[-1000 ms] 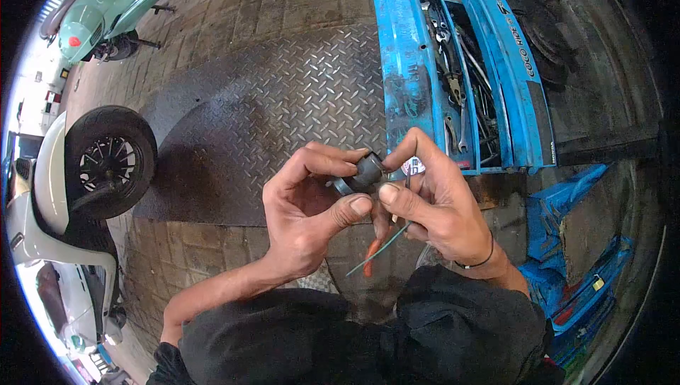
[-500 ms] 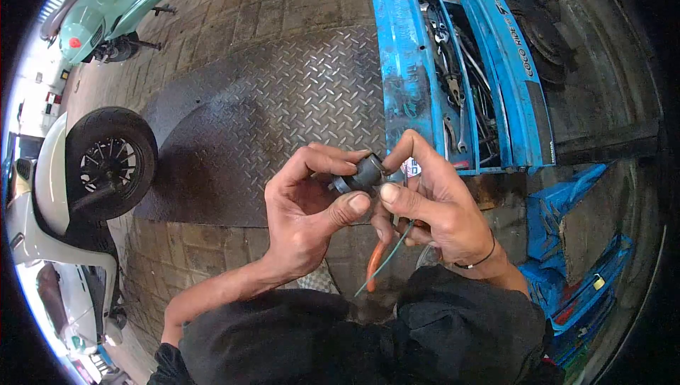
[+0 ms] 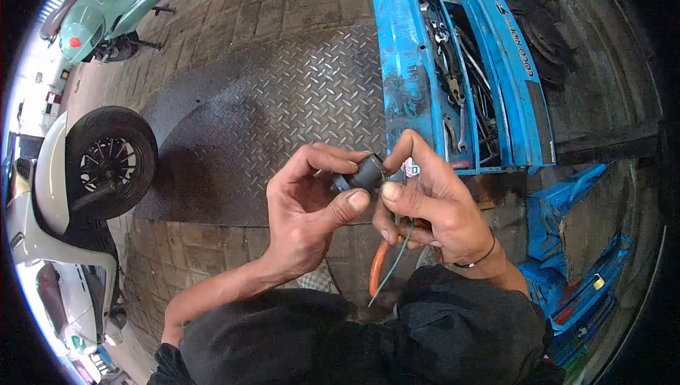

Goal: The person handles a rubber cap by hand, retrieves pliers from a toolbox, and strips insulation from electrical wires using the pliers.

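Your left grip (image 3: pixel 301 208), in the head view, pinches a dark cylindrical part (image 3: pixel 368 172) between thumb and fingers. Your right grip (image 3: pixel 440 208) is closed on an orange-handled tool (image 3: pixel 377 269), its thumb and forefinger at the part's right end; a green wire (image 3: pixel 394 269) trails down beside that tool. Beyond your hands lie a treaded metal plate (image 3: pixel 319 94) and an open blue toolbox (image 3: pixel 400 45).
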### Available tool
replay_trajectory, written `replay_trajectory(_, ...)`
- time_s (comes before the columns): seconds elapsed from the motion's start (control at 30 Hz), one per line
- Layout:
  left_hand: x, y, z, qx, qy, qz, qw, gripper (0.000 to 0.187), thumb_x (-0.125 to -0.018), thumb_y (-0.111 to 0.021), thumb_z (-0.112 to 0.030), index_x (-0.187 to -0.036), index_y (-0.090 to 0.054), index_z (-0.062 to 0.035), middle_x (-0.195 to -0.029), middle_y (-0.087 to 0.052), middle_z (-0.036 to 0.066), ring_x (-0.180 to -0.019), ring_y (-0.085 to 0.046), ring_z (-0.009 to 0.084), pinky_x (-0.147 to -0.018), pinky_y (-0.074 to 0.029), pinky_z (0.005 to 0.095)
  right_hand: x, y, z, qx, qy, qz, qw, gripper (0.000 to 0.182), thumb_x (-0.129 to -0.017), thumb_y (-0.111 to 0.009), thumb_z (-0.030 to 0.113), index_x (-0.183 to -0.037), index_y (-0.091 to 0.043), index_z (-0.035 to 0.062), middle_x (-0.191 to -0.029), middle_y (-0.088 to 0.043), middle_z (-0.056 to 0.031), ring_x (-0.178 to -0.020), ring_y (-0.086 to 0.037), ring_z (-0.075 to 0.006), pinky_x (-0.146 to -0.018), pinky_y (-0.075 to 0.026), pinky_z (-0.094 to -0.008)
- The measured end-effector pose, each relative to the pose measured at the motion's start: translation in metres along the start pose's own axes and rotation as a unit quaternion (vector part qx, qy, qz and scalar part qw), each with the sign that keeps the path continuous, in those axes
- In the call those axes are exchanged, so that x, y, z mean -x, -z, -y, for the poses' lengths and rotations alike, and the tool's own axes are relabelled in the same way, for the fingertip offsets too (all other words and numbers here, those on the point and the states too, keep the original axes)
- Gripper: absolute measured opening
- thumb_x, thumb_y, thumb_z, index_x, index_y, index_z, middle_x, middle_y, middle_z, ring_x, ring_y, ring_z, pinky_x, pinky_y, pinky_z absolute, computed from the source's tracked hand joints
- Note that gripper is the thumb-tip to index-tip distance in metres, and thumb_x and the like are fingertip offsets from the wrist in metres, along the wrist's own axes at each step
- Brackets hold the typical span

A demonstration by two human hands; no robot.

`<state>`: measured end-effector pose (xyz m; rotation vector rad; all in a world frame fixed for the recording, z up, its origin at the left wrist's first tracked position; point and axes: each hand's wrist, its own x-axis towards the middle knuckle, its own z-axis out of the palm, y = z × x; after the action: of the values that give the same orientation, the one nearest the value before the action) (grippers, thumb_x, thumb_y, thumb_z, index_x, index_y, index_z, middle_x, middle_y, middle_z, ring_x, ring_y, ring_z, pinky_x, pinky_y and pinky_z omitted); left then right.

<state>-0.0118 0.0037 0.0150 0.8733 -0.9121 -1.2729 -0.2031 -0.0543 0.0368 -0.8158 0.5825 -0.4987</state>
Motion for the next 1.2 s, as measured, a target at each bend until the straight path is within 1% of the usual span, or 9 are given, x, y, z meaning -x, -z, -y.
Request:
replay_trajectory(0.13,-0.0010,-0.0003,-0.0003,0.008,-0.004,0.000,1.000,0.031,-0.085,-0.080,-0.001,-0.110,-0.061,0.0023,-0.122,-0.063,0.019,-0.114,-0.061,0.0224,-0.100,-0.049,0.0380,-0.0003,-0.0008,-0.0005,-0.003,0.006,0.005,1.000,0.024,-0.105,-0.059,0.024,-0.113,-0.039,0.0128,-0.073,-0.065,-0.0094,-0.052,-0.047,-0.0049,-0.044,-0.026,-0.0199)
replay_trajectory(0.23,-0.0005,0.0006,-0.0010,-0.041,-0.029,0.013,0.999,0.030,-0.085,-0.080,-0.001,-0.109,-0.061,0.0024,-0.122,-0.063,0.019,-0.114,-0.061,0.0223,-0.100,-0.049,0.0380,-0.0003,-0.0006,-0.0013,-0.006,0.007,0.007,1.000,0.024,-0.105,-0.059,0.024,-0.113,-0.039,0.0133,-0.072,-0.064,-0.0092,-0.051,-0.046,-0.0047,-0.044,-0.026,-0.0198)
replay_trajectory(0.43,-0.0012,-0.0013,-0.0026,-0.014,-0.006,0.004,1.000,0.029,-0.085,-0.080,0.000,-0.108,-0.062,0.0023,-0.121,-0.064,0.019,-0.115,-0.061,0.0231,-0.100,-0.049,0.0382,0.0011,-0.0016,-0.0021,0.039,0.029,-0.001,0.999,0.022,-0.106,-0.056,0.023,-0.114,-0.038,0.0140,-0.072,-0.064,-0.0073,-0.052,-0.047,-0.0041,-0.045,-0.027,-0.0189)
replay_trajectory(0.73,-0.0001,0.0013,0.0015,-0.058,-0.038,0.014,0.998,0.030,-0.084,-0.080,0.002,-0.109,-0.063,0.0024,-0.120,-0.064,0.019,-0.114,-0.062,0.0233,-0.100,-0.048,0.0386,0.0010,-0.0039,-0.0025,0.008,0.015,-0.004,1.000,0.022,-0.106,-0.057,0.024,-0.115,-0.039,0.0141,-0.072,-0.063,-0.0056,-0.054,-0.050,-0.0048,-0.045,-0.029,-0.0190)
replay_trajectory(0.8,0.0006,0.0012,0.0021,-0.081,-0.059,0.017,0.995,0.030,-0.084,-0.080,0.003,-0.110,-0.063,0.0030,-0.120,-0.063,0.020,-0.113,-0.062,0.0228,-0.098,-0.049,0.0377,0.0010,-0.0036,-0.0020,0.001,0.011,-0.004,1.000,0.022,-0.106,-0.057,0.023,-0.115,-0.039,0.0139,-0.072,-0.063,-0.0054,-0.054,-0.050,-0.0049,-0.045,-0.029,-0.0191)
replay_trajectory(0.93,0.0024,0.0000,-0.0010,-0.079,-0.049,0.017,0.996,0.030,-0.085,-0.079,0.003,-0.110,-0.063,0.0046,-0.121,-0.062,0.020,-0.111,-0.062,0.0213,-0.094,-0.052,0.0356,0.0012,-0.0087,-0.0017,-0.004,0.026,-0.025,0.999,0.021,-0.106,-0.057,0.023,-0.114,-0.040,0.0126,-0.072,-0.062,-0.0051,-0.054,-0.049,-0.0045,-0.044,-0.028,-0.0194)
replay_trajectory(1.0,0.0049,-0.0011,0.0000,-0.081,-0.024,0.042,0.996,0.030,-0.085,-0.079,0.004,-0.110,-0.062,0.0061,-0.122,-0.061,0.021,-0.109,-0.062,0.0201,-0.091,-0.053,0.0337,0.0001,-0.0052,-0.0014,0.004,0.023,-0.020,1.000,0.021,-0.106,-0.057,0.023,-0.113,-0.040,0.0122,-0.072,-0.062,-0.0048,-0.054,-0.049,-0.0043,-0.044,-0.028,-0.0193)
replay_trajectory(1.13,0.0039,-0.0020,-0.0014,-0.071,-0.022,0.034,0.997,0.031,-0.084,-0.079,0.006,-0.111,-0.062,0.0070,-0.122,-0.061,0.021,-0.109,-0.062,0.0193,-0.092,-0.054,0.0329,0.0003,-0.0021,-0.0014,0.030,0.009,-0.013,0.999,0.021,-0.106,-0.057,0.024,-0.113,-0.041,0.0113,-0.070,-0.061,-0.0031,-0.055,-0.050,-0.0035,-0.044,-0.029,-0.0187)
replay_trajectory(1.2,0.0006,0.0013,-0.0047,-0.156,-0.079,0.071,0.982,0.035,-0.082,-0.080,0.007,-0.112,-0.061,0.0072,-0.123,-0.061,0.022,-0.110,-0.062,0.0206,-0.093,-0.053,0.0342,0.0020,-0.0010,-0.0002,0.046,0.010,-0.017,0.999,0.023,-0.106,-0.058,0.024,-0.114,-0.042,0.0110,-0.069,-0.061,-0.0022,-0.055,-0.049,-0.0034,-0.045,-0.030,-0.0185)
